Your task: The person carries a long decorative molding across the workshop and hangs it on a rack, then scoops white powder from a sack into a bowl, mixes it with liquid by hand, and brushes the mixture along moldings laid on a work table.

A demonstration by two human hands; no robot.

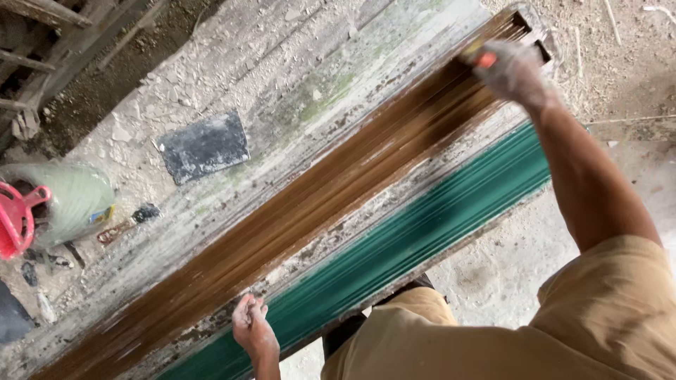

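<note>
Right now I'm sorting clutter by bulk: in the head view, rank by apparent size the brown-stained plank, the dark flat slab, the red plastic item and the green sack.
1. brown-stained plank
2. green sack
3. dark flat slab, about alike with the sack, so unsure
4. red plastic item, partly cut off

Sack [70,200]: one bulging, pale green woven bag lying on the dusty ground at the left edge of the view, well apart from the long wooden plank [317,197]. Label [102,214]: small patch at the sack's lower right end, yellow with a touch of blue. No signs or screens.
</note>
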